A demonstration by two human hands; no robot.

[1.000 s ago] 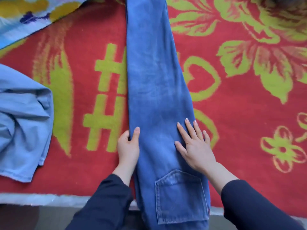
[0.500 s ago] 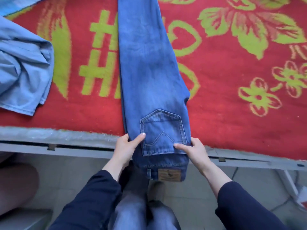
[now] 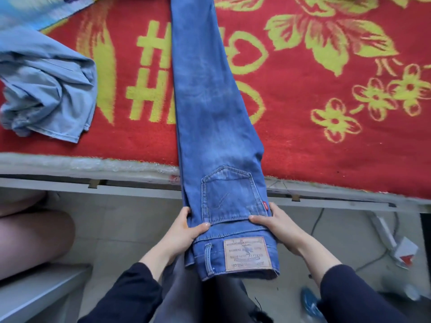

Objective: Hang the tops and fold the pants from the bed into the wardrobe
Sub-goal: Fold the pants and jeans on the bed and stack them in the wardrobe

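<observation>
A pair of blue jeans (image 3: 210, 108), folded lengthwise leg on leg, lies stretched up the red bed blanket (image 3: 326, 148). Its waist end hangs over the bed's near edge, back pocket and leather patch facing up. My left hand (image 3: 184, 231) grips the waist's left side, thumb on top. My right hand (image 3: 277, 226) grips the right side just below the pocket. The leg cuffs run out of view at the top. A crumpled light blue top (image 3: 46, 89) lies on the blanket at the left.
The bed's grey frame edge (image 3: 140, 190) runs across the middle. Below it is tiled floor with a white power strip and cable (image 3: 384, 231) at the right. A patterned blue and yellow cloth (image 3: 35, 12) lies at the top left corner.
Both hands slid from the thigh area down to the waist and took hold of it. The jeans have been pulled toward me, so the waist now hangs well past the bed's edge.
</observation>
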